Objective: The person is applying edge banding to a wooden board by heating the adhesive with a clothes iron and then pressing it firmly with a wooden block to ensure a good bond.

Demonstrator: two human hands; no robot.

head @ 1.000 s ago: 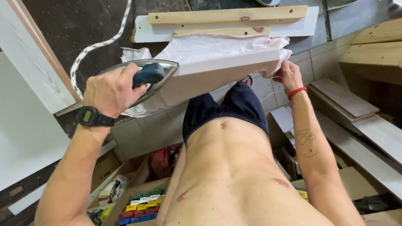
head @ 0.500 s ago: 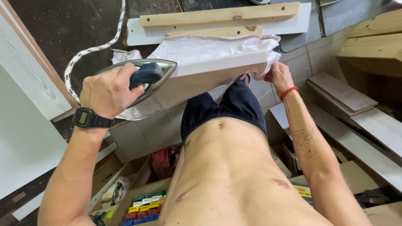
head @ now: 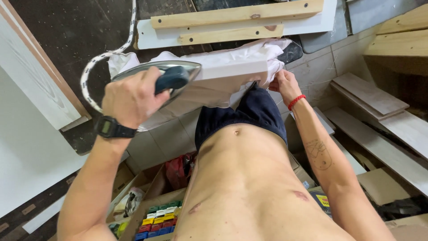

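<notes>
Left hand (head: 131,98) grips the iron (head: 166,76); right hand (head: 281,85) pinches the white cloth (head: 232,62).

Single head view, steeply downward, close over torso, perhaps slightly tilted.

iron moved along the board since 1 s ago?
Yes. The iron in the left hand has slid toward the right hand along the white board.

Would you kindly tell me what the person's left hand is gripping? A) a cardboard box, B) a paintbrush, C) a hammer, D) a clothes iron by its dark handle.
D: the left hand is closed around the dark handle of the clothes iron, held over the white cloth, while the right hand pinches the cloth's edge.
</notes>
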